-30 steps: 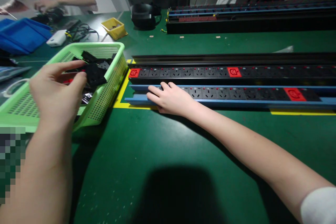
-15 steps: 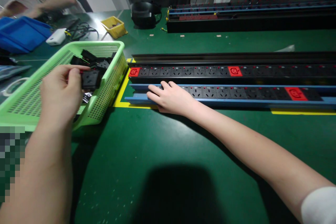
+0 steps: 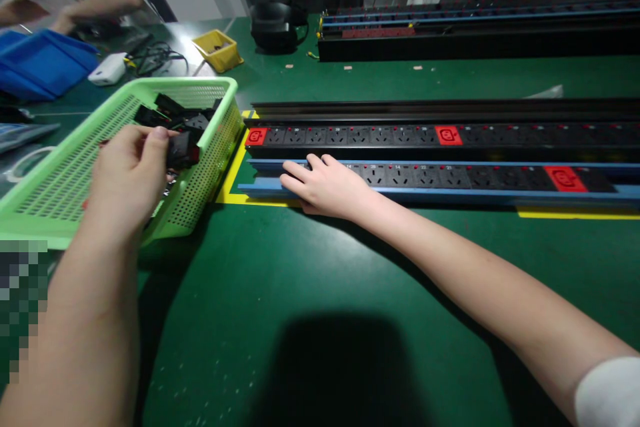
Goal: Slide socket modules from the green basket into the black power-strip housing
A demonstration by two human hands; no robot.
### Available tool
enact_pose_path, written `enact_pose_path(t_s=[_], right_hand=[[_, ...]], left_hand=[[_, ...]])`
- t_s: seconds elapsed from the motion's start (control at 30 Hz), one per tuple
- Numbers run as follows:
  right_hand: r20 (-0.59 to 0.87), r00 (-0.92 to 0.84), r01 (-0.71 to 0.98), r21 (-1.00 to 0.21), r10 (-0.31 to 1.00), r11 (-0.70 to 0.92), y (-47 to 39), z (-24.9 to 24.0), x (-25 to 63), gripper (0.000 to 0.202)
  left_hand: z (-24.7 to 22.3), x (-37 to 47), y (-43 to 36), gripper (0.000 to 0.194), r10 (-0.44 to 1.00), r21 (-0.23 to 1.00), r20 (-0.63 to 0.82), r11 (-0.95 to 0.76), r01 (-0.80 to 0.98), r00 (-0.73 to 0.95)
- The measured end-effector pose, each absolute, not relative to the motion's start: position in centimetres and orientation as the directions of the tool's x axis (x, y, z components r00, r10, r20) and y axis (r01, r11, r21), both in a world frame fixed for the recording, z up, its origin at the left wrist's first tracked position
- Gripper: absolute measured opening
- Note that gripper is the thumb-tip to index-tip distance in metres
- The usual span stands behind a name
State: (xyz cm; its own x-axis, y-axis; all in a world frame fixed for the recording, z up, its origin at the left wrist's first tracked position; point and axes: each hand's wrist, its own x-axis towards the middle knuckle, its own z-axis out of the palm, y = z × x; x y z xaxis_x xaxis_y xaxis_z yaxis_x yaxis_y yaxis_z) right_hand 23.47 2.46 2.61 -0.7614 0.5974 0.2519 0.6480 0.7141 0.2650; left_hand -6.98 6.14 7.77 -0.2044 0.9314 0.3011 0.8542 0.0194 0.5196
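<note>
My left hand [image 3: 127, 180] is closed over the green basket [image 3: 200, 193], thumb and fingers pinching a black socket module [image 3: 183, 151]. More black modules [image 3: 173, 107] lie loose beneath and beyond it in the basket. To the right, my right hand [image 3: 333, 190] rests with spread fingers over the left part of a blue rail [image 3: 430, 195], touching the row of black sockets [image 3: 425, 177] in it. Its thumb and the sockets under the palm are hidden. A red socket [image 3: 566, 179] sits toward that row's right end.
Behind the blue rail lies a black rail [image 3: 380, 152] with black sockets and red ones [image 3: 449, 135]. Farther back are a small yellow bin [image 3: 219, 53], a black object [image 3: 275, 28] and long assembled strips [image 3: 450, 47]. A blue bin [image 3: 50, 67] stands left, near another person's arm [image 3: 107, 3].
My left hand has turned the socket module and shifted slightly right with it, so a side with a reddish part now shows. My right hand stays in place on the blue rail.
</note>
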Motion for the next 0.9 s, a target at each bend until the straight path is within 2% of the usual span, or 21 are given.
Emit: enact_pose_path(t_s=[0.17, 0.33, 0.53, 0.63, 0.7, 0.73, 0.77, 0.83, 0.87, 0.9], right_hand=[[0.256, -0.764, 0.645, 0.267, 0.592, 0.716, 2.5, 2.6, 23.5, 0.041], [0.244, -0.766, 0.643, 0.257, 0.595, 0.722, 2.4, 2.7, 23.5, 0.041], [0.247, -0.765, 0.644, 0.260, 0.595, 0.719, 2.4, 2.8, 23.5, 0.041], [0.249, -0.766, 0.642, 0.256, 0.592, 0.723, 2.4, 2.8, 23.5, 0.040], [0.254, -0.766, 0.642, 0.257, 0.590, 0.722, 2.4, 2.7, 23.5, 0.039], [0.258, -0.766, 0.642, 0.259, 0.589, 0.722, 2.4, 2.7, 23.5, 0.038], [0.261, -0.765, 0.643, 0.261, 0.588, 0.720, 2.4, 2.7, 23.5, 0.038], [0.268, -0.762, 0.646, 0.262, 0.589, 0.717, 2.4, 2.6, 23.5, 0.037], [0.271, -0.761, 0.648, 0.261, 0.590, 0.716, 2.4, 2.6, 23.5, 0.037], [0.272, -0.760, 0.649, 0.259, 0.591, 0.715, 2.4, 2.6, 23.5, 0.036]], left_hand=[[7.8, -6.6, 6.0, 0.042, 0.928, 0.514, 0.310, 0.020, 0.857, -0.208], [7.9, -6.2, 5.5, 0.049, 0.926, 0.509, 0.329, -0.007, 0.861, -0.187], [8.2, -5.4, 4.7, 0.056, 0.908, 0.347, 0.416, -0.115, 0.931, -0.043], [8.6, -4.6, 3.9, 0.047, 0.874, 0.247, 0.484, -0.190, 0.950, 0.049], [8.8, -3.7, 3.2, 0.041, 0.843, 0.241, 0.531, -0.251, 0.937, 0.089], [8.8, -3.2, 2.9, 0.040, 0.838, 0.307, 0.539, -0.292, 0.906, 0.087], [8.6, -2.6, 2.6, 0.039, 0.850, 0.426, 0.522, -0.333, 0.841, 0.072], [7.6, -1.3, 2.3, 0.042, 0.902, 0.726, 0.430, -0.367, 0.582, 0.033], [7.0, -0.7, 2.3, 0.043, 0.929, 0.833, 0.367, -0.346, 0.431, 0.036], [6.2, -0.1, 2.4, 0.044, 0.940, 0.883, 0.339, -0.335, 0.330, 0.046]])
